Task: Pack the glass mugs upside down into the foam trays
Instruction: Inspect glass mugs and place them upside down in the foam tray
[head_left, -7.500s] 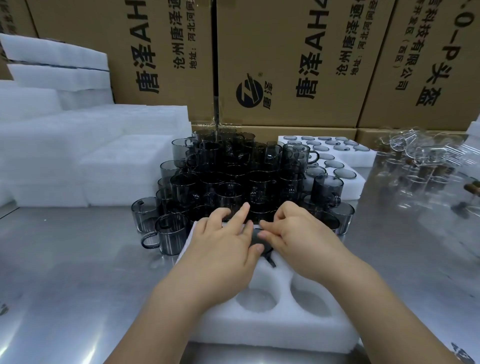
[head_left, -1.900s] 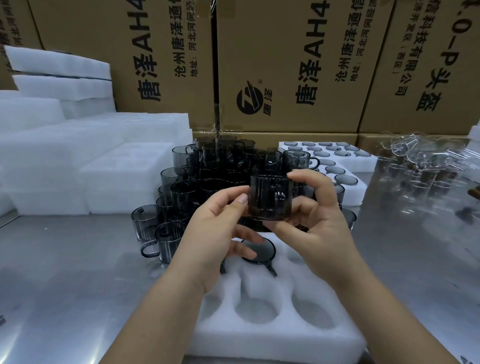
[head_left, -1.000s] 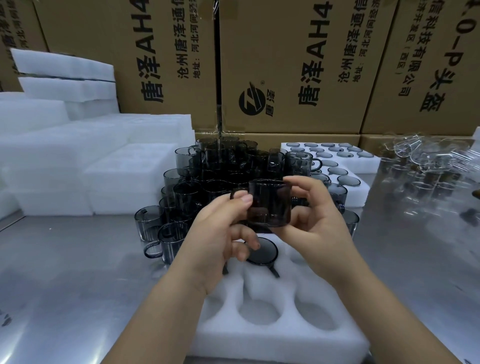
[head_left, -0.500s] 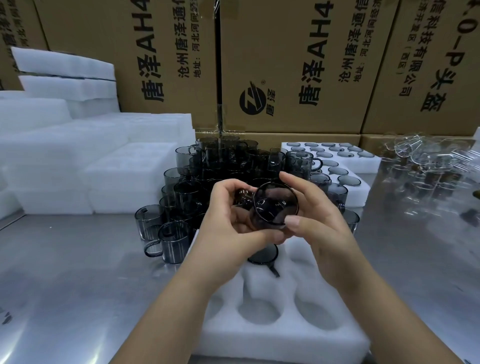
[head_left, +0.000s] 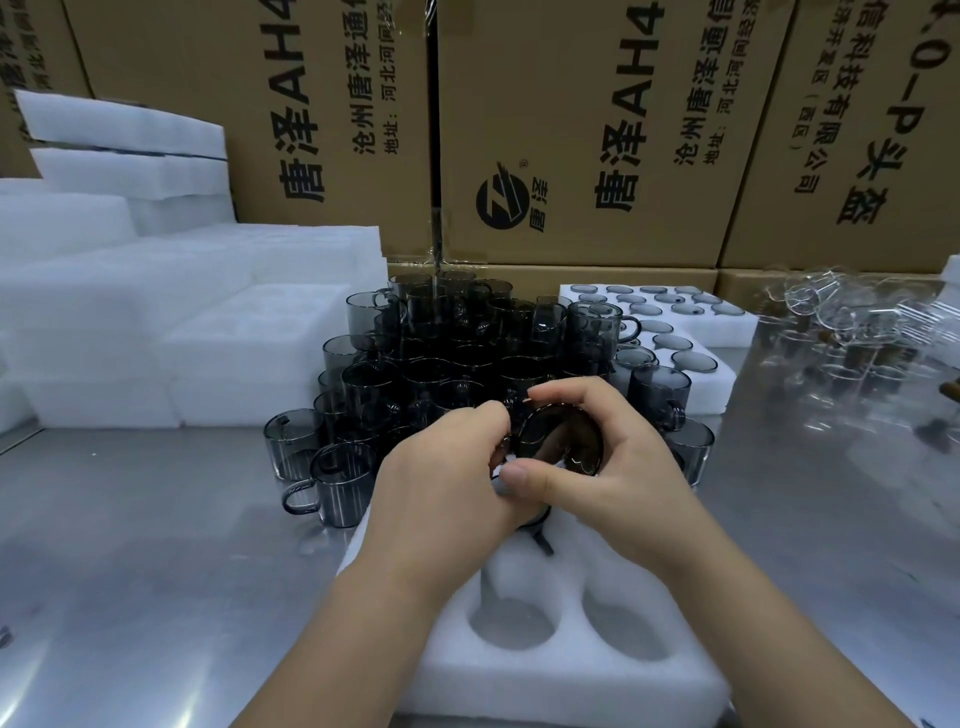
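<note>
A smoky grey glass mug (head_left: 558, 439) is held tilted, its round end facing me, just above the far part of the white foam tray (head_left: 566, 675). My right hand (head_left: 618, 467) curls round its right side with the thumb under it. My left hand (head_left: 447, 478) pinches its left edge. Below my hands a mug packed in the tray shows only its rim and handle (head_left: 543, 540). Two empty round pockets (head_left: 511, 623) lie in the tray's near row. A pile of loose grey mugs (head_left: 441, 364) stands behind the tray.
Filled foam trays (head_left: 727, 332) sit at the back right, stacks of blank foam (head_left: 156, 322) at the left. Clear glassware (head_left: 857, 322) crowds the right. Cardboard boxes (head_left: 571, 130) wall off the back. The table (head_left: 130, 545) is bare steel at left.
A mug was lifted from the pile, held upright, then turned over between both hands. It now sits lower, close over the foam tray.
</note>
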